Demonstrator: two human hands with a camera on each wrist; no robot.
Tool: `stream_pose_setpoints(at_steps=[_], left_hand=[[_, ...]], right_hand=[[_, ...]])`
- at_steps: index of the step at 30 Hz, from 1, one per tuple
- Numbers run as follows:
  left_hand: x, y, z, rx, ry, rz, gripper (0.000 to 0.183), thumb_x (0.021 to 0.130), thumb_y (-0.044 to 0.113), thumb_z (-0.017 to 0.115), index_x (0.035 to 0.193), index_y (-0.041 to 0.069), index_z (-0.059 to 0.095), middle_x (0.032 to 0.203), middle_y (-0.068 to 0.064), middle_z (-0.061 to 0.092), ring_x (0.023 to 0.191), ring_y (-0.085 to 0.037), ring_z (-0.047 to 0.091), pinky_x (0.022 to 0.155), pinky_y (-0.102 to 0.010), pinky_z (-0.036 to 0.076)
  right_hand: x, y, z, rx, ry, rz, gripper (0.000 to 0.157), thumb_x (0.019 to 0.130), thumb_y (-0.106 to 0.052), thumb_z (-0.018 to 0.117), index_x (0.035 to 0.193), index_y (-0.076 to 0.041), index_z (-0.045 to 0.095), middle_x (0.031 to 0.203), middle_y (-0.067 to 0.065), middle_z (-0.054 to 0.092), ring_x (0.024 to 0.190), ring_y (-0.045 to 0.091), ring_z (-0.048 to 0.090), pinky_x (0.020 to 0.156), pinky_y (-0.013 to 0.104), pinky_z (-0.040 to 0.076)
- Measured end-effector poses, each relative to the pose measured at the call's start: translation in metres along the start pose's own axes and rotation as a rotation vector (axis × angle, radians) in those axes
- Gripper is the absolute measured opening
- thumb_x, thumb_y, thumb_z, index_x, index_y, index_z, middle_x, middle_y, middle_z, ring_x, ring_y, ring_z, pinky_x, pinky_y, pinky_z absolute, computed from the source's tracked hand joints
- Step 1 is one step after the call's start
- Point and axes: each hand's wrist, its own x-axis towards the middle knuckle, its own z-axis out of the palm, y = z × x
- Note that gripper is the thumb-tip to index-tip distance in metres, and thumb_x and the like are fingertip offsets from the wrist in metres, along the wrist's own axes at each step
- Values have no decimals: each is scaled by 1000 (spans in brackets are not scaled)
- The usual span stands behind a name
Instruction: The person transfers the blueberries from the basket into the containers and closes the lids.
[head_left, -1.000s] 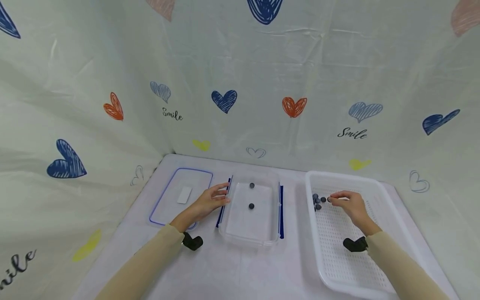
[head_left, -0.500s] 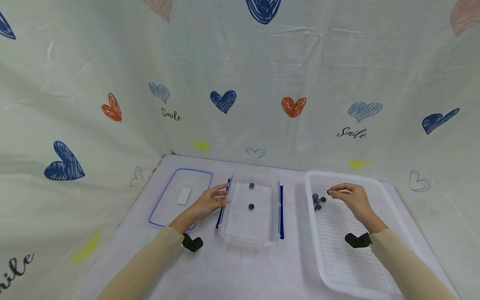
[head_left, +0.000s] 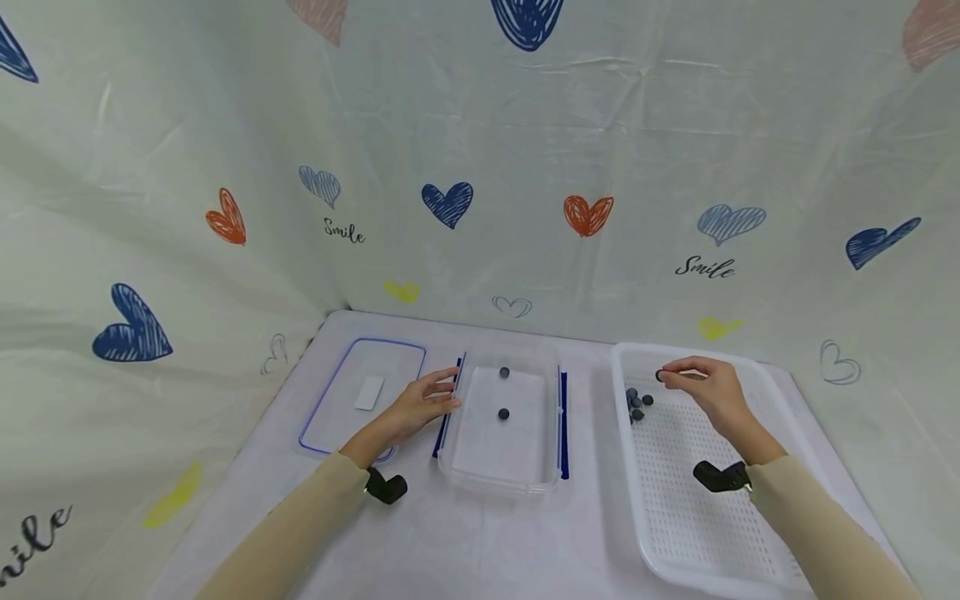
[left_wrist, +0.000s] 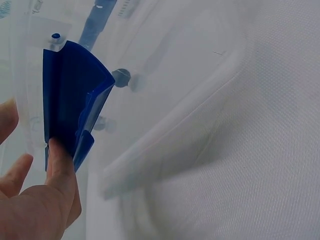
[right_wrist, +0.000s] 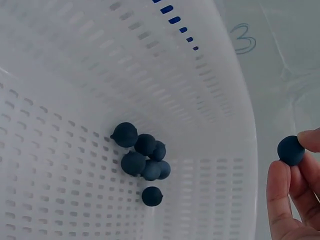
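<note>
My right hand (head_left: 708, 390) pinches a dark blue blueberry (right_wrist: 291, 150) between thumb and fingertips, held above the far part of the white perforated basket (head_left: 637, 500). More blueberries (right_wrist: 133, 163) of the same dark blue lie bunched in the basket's corner. My left hand (head_left: 420, 407) is at the left side of a clear plastic box (head_left: 480, 482), fingers extended, with a fingertip against its blue side latch (left_wrist: 75, 95). Inside the box, one blueberry (head_left: 504, 372) lies farther back and another blueberry (head_left: 503, 414) lies nearer the middle.
A clear lid (head_left: 337, 408) with a blue rim lies left of the box, with a white rectangular piece (head_left: 368, 392) on it. Another blue latch (head_left: 564, 425) hangs out on the box's right side. Behind the white table (head_left: 480, 550) hangs a heart-printed curtain (head_left: 517, 133).
My right hand has lifted the blueberry up from the basket's bottom, away from the bunch. The left hand stays where it was at the box.
</note>
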Motion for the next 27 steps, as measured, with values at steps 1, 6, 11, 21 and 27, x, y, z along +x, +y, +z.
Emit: stream_pose_setpoints(at_steps=[1, 6, 11, 21, 27], left_hand=[[-1, 0, 0, -1, 1, -4, 69, 96, 8, 68, 155, 6, 33, 151, -30, 35, 140, -44, 34, 111, -50, 36], [-1, 1, 1, -4, 2, -6, 68, 96, 7, 67, 155, 6, 33, 151, -30, 35, 140, -44, 34, 111, -50, 36], [-2, 2, 1, 14, 3, -3, 68, 96, 8, 67, 155, 6, 33, 151, -30, 35, 139, -44, 35, 110, -50, 36], [-1, 1, 1, 11, 6, -2, 68, 96, 9, 68, 155, 6, 34, 151, -30, 36, 139, -44, 36, 110, -49, 38], [-1, 1, 1, 0, 5, 2, 67, 96, 7, 67, 155, 6, 34, 151, -30, 35, 139, -44, 35, 110, -50, 37]], right_hand=[[0, -2, 0, 1, 1, -2, 37, 93, -17, 73, 113, 14, 65, 96, 2, 74, 80, 5, 68, 73, 15, 50], [-2, -10, 0, 2, 1, -8, 37, 93, -18, 73, 113, 13, 65, 94, -4, 73, 81, 3, 67, 73, 15, 50], [-2, -18, 1, 10, -21, -26, 36, 93, -19, 73, 112, 11, 66, 96, -3, 74, 83, 4, 68, 74, 15, 50], [0, -34, 8, 70, -64, -73, 35, 94, -14, 72, 114, 13, 65, 101, 2, 74, 84, 7, 70, 77, 15, 51], [0, -44, 13, 59, -72, -63, 36, 93, -18, 73, 114, 12, 66, 102, 5, 74, 87, 11, 71, 80, 15, 50]])
